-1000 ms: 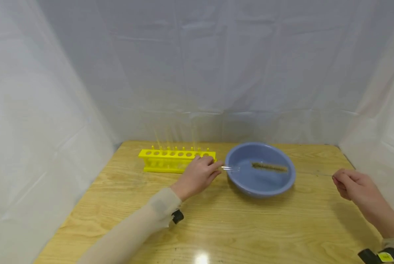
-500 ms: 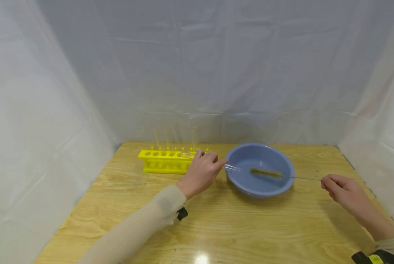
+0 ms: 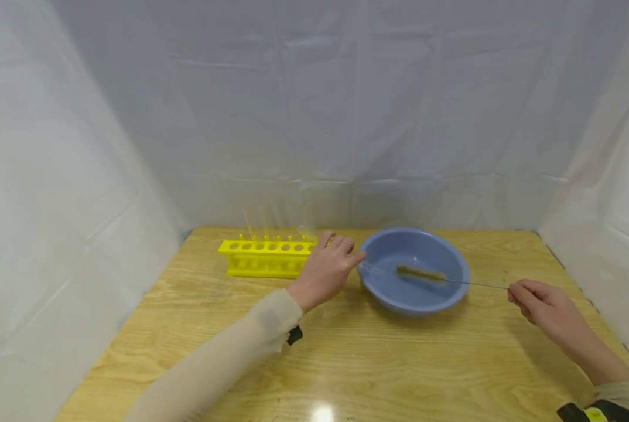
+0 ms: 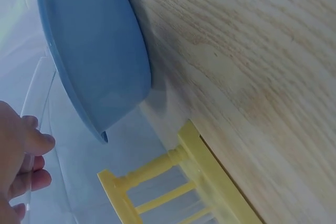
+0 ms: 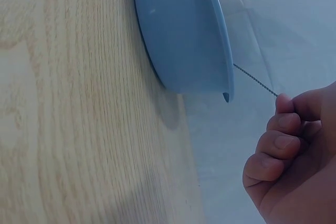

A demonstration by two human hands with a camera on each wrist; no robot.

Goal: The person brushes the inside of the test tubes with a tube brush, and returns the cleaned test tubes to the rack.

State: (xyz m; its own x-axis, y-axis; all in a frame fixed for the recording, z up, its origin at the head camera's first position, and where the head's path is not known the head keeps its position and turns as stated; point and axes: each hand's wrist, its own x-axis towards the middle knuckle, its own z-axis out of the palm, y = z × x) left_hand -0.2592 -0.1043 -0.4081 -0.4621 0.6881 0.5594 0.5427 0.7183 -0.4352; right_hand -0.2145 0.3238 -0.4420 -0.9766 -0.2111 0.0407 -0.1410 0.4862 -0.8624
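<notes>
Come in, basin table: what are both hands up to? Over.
Left hand grips clear tube. Right hand pinches wire handle. Brush head over basin floor, apart from tube; nothing visible between.

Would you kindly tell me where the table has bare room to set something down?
The largest bare patch of table lies before the blue basin, between left sleeve and right hand; a smaller one is before the yellow rack. Crowded: between rack and basin, where the left hand holds a clear tube.

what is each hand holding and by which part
The left hand grips a clear tube partway along, one end jutting free. The right hand pinches a bristle brush by its thin wire handle.
</notes>
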